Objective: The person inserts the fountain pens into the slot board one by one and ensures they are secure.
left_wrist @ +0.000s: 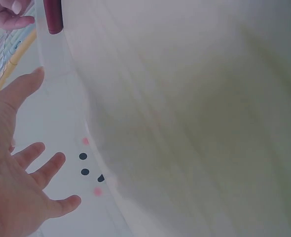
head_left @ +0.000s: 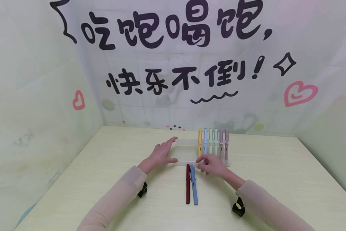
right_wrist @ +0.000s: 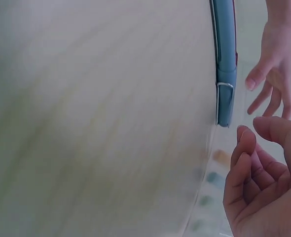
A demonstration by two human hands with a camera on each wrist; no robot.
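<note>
A clear pen rack [head_left: 185,154] lies on the table, its right half holding several upright-pointing pens: yellow [head_left: 200,141], light blue [head_left: 205,141], mint green [head_left: 211,141] and mauve [head_left: 226,144]. At its left side my left hand [head_left: 160,153] is spread, thumb by the front corner and fingertips by the back one. My right hand [head_left: 212,165] hovers over the front edge with loosely bent fingers; no object shows between thumb and fingers [right_wrist: 244,143] in the right wrist view. In front of the rack, a dark red pen [head_left: 188,186] and a blue pen [head_left: 194,187] lie side by side, tops close together.
Pale wood-patterned tabletop [head_left: 132,205] surrounds the rack. A printed white cloth [head_left: 167,109] with black lettering and pink hearts hangs behind it and along both sides. Black wrist straps [head_left: 238,207] sit under the sleeves.
</note>
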